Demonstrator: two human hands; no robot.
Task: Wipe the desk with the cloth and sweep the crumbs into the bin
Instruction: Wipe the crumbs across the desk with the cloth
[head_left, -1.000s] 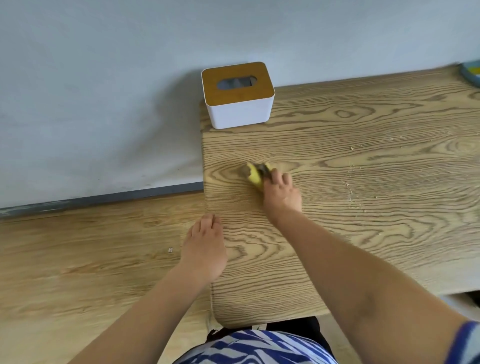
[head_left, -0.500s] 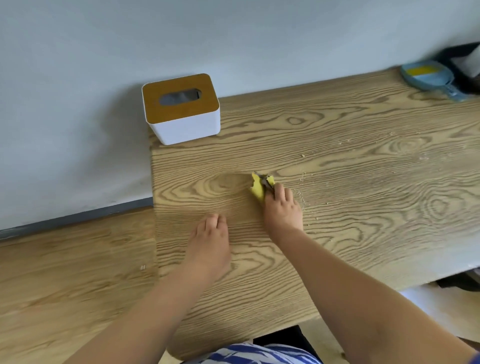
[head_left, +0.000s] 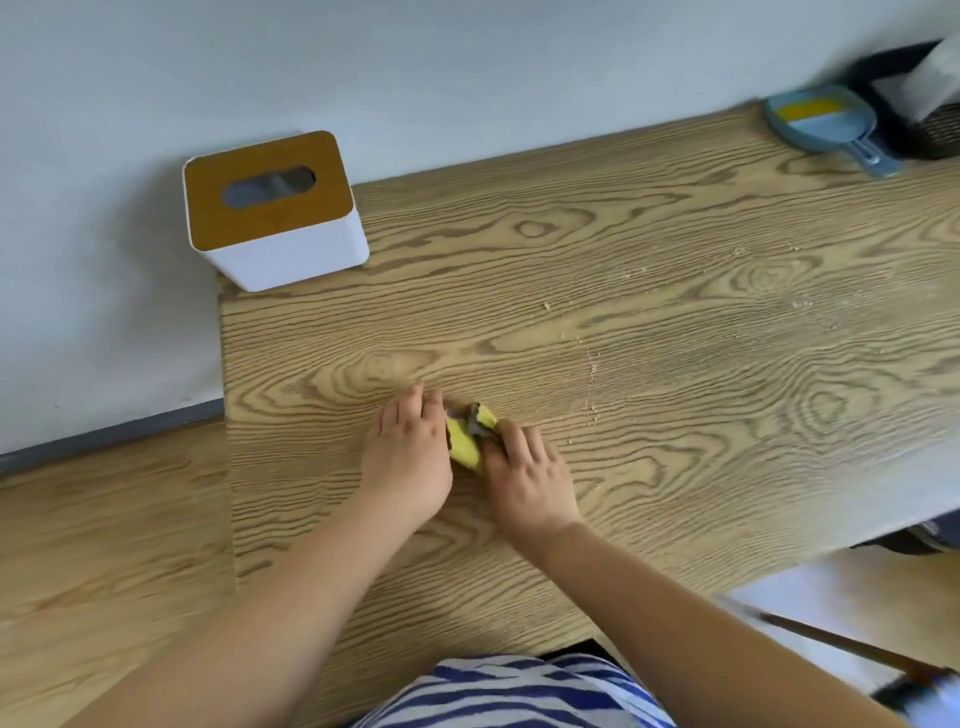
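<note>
Both hands meet at the middle of the wood-grain counter (head_left: 675, 415), pressed around a small bunched cloth (head_left: 466, 439), yellow with a grey patch. The left hand (head_left: 408, 462) lies palm down with its fingers curled against the cloth's left side; the right hand (head_left: 527, 475) grips the cloth's right side, fingers folded over it, so the cloth sits pinched between the two and rests on the counter. Pale crumbs (head_left: 592, 387) lie scattered just right of the hands in a loose line running near to far, with more specks further right and toward the far edge. A white tissue box (head_left: 275, 208) with a brown lid stands at the far left corner against the wall. At the far right corner lies a blue dustpan (head_left: 826, 124) with a yellow part inside, next to a dark bin (head_left: 930, 119), partly out of frame. A blue-and-white striped shirt (head_left: 509, 691) shows at the near edge.
</note>
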